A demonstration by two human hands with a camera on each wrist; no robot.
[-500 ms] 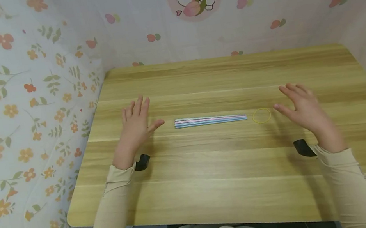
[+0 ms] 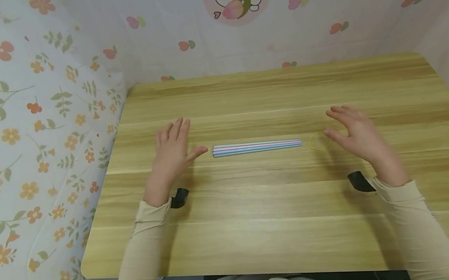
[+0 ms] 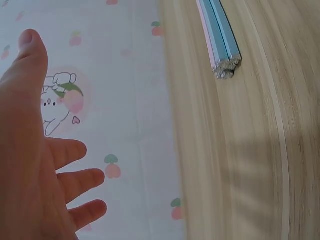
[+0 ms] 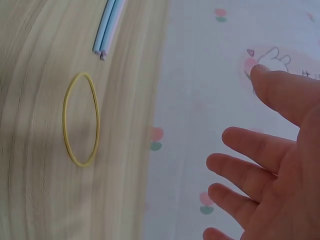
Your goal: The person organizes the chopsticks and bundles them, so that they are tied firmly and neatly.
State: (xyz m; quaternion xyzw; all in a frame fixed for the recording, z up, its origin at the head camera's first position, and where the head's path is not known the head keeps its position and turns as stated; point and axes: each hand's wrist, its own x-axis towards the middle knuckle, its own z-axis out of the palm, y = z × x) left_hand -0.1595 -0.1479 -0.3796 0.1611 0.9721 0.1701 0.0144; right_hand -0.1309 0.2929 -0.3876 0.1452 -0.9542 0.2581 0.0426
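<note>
I'm hovering my left hand [image 2: 170,160] and right hand [image 2: 354,134], loosely spread and well apart, over the table [image 2: 261,212], where a stick bundle [image 2: 257,146] and yellow band [image 4: 64,119] are lying between them.

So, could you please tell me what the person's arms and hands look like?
The left hand and right hand are bare, without gloves. A long, plain beige fabric sleeve covers the left forearm, and a matching beige sleeve the right, both ending in cuffs at the wrists. A small, black, curved piece juts out beside each cuff.
</note>
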